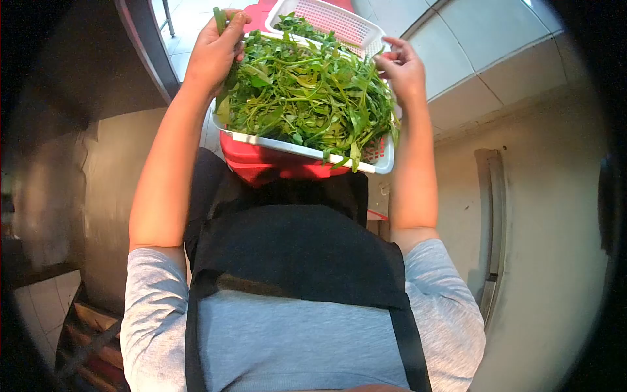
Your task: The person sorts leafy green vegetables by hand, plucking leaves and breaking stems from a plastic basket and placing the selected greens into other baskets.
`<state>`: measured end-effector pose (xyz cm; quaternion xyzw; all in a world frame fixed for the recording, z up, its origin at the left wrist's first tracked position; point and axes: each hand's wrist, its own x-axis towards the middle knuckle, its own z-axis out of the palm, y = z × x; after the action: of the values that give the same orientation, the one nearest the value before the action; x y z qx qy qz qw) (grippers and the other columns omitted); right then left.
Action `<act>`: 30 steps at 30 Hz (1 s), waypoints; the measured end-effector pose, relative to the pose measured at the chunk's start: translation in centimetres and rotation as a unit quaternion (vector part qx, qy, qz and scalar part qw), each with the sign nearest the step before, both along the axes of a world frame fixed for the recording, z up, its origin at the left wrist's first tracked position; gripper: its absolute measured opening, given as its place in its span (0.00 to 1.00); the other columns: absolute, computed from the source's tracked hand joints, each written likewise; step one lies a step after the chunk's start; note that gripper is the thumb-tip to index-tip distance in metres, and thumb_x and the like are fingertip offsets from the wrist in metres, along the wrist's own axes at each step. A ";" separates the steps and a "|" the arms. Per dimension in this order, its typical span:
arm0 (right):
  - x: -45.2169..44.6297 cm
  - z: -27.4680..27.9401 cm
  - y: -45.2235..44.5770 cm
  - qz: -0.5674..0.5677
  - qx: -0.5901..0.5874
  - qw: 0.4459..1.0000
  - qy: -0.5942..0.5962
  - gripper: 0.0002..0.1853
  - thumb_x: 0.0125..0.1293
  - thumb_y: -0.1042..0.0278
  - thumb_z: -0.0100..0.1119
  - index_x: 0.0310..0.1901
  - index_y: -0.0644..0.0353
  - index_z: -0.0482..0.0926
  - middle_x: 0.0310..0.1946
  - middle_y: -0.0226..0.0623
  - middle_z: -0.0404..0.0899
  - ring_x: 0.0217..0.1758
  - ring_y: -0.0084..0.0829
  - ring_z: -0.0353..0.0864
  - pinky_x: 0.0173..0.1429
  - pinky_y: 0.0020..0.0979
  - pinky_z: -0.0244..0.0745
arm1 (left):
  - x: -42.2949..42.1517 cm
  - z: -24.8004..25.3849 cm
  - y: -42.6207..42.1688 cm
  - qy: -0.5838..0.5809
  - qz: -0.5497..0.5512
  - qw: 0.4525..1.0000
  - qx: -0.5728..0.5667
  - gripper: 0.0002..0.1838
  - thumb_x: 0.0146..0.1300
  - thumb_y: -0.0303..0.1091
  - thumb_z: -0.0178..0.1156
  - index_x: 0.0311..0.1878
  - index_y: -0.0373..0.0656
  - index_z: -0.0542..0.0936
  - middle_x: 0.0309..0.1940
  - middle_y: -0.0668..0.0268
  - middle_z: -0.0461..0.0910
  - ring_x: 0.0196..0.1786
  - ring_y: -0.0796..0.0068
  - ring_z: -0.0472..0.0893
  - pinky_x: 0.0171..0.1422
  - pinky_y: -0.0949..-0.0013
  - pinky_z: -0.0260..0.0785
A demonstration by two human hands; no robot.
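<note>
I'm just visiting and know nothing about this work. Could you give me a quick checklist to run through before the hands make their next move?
1. Left hand gripping something: ok; green stems poke up from its fingers.
2. Right hand free: cannot tell; it is blurred beside the leaves.
3. Front basket well filled: ok; leafy greens are heaped in it.
4. All greens within the near rim: not ok; a few sprigs hang over it.
5. Rear basket has room: ok; bare perforated plastic shows beside some greens.
</note>
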<state>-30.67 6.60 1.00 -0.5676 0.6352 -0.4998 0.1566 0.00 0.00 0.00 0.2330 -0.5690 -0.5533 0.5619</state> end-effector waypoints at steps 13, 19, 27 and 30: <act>0.8 4.3 3.4 0.073 -0.098 0.971 -0.206 0.12 0.56 0.76 0.62 0.43 0.66 0.78 0.31 0.36 0.78 0.30 0.25 0.79 0.35 0.24 0.78 | -1.5 0.5 1.0 -0.067 0.027 0.997 -0.034 0.10 0.64 0.38 0.56 0.42 0.42 0.78 0.19 0.79 0.66 0.20 0.89 0.62 0.25 0.81 0.54; 1.0 3.1 3.3 0.081 -0.087 0.971 -0.208 0.11 0.56 0.74 0.63 0.42 0.64 0.79 0.32 0.35 0.80 0.33 0.23 0.79 0.38 0.24 0.75 | -2.0 0.5 0.9 -0.108 0.033 0.985 -0.132 0.10 0.62 0.37 0.60 0.42 0.43 0.80 0.23 0.80 0.70 0.26 0.90 0.66 0.30 0.82 0.57; 5.1 1.6 3.6 0.159 -0.018 0.973 -0.166 0.08 0.54 0.74 0.65 0.37 0.64 0.80 0.31 0.32 0.81 0.34 0.20 0.78 0.41 0.22 0.73 | -6.1 1.8 4.7 -0.300 0.041 0.899 -0.316 0.12 0.56 0.37 0.63 0.41 0.42 0.79 0.25 0.63 0.74 0.28 0.74 0.73 0.35 0.70 0.65; 6.5 1.3 3.6 0.190 0.001 0.968 -0.166 0.09 0.56 0.73 0.64 0.38 0.65 0.78 0.28 0.31 0.79 0.30 0.19 0.76 0.38 0.21 0.71 | -6.9 0.4 4.0 -0.325 0.090 0.857 -0.390 0.10 0.54 0.35 0.62 0.37 0.41 0.78 0.28 0.58 0.75 0.34 0.58 0.76 0.38 0.62 0.68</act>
<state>-24.20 10.16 2.27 -0.5865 0.4813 -0.5475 0.3530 -6.94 4.04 0.38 0.2115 -0.8648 -0.1265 0.4375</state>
